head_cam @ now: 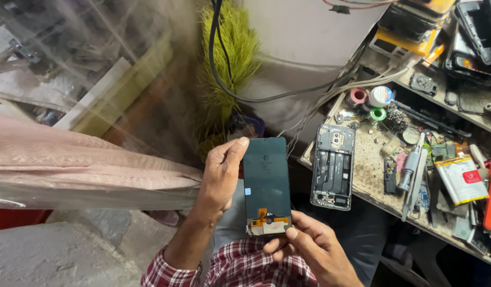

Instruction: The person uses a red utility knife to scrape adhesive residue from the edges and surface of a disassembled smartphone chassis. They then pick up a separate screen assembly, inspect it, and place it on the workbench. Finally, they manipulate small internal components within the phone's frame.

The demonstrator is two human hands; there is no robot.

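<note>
Left hand (220, 175) gripping long side of dark rectangular phone screen panel (265, 183), right hand (314, 250) pinching its bottom edge, opened grey phone body (333, 166) at workbench (370, 170) front edge

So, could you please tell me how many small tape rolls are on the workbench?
3: a red roll, a white roll beside it and a green roll just in front. The clutter may hide others.
</note>
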